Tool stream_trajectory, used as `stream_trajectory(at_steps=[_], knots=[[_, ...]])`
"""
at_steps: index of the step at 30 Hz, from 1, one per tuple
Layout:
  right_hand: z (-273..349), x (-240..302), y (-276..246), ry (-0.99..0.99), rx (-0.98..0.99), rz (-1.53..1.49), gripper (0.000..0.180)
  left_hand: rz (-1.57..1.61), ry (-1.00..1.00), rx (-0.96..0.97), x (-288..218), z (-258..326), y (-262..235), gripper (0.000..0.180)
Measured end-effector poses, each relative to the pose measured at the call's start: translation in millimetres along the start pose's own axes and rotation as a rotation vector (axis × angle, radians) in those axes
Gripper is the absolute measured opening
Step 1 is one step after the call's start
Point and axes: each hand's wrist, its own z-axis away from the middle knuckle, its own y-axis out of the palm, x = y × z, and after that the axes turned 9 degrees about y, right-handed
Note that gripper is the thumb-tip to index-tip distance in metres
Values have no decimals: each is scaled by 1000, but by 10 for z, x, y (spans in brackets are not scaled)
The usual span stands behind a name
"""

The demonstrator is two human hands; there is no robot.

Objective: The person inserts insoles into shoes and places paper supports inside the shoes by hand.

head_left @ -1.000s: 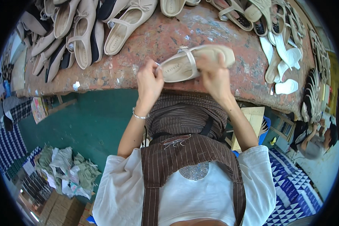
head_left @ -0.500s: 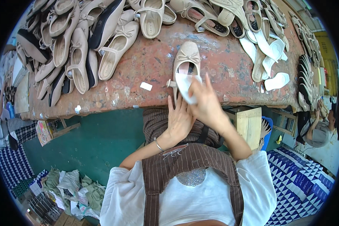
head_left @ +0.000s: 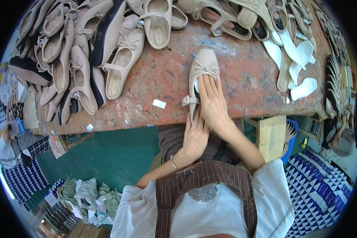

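At centre, the right hand and left hand partly hide the heel end of the beige shoe, while the top edge cuts through the upper-left shoe pile.

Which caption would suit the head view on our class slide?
Right hand partly inside a beige bow-topped shoe, left hand at its heel end.

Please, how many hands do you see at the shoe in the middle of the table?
2. The right hand is partly inside the beige shoe, some fingertips hidden; the left hand is at its heel end. I see no other hand there.
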Motion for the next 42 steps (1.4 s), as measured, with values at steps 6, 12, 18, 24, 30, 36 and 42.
stream_trajectory(at_steps=[6,12,18,24,30,36,42], knots=[[-41,-30,62,57,37,51,51,24,-19,1,-26,-23,-58,53],[106,69,-78,1,89,29,60,4,5,10,3,-27,-39,52],[-457,-15,32,34,148,243,11,5,-45,2,-37,-137,-187,68],[-243,-15,224,44,-203,290,27,135,-68,-91,-4,-124,-232,55],[-457,-78,96,65,266,225,25,131,-56,-276,33,-225,-261,28],[-413,-512,-542,32,307,-689,33,-28,-298,-563,294,-461,-327,46],[-948,-1272,-1103,394,-449,-683,31,87,-233,-429,890,-1251,-861,20]])
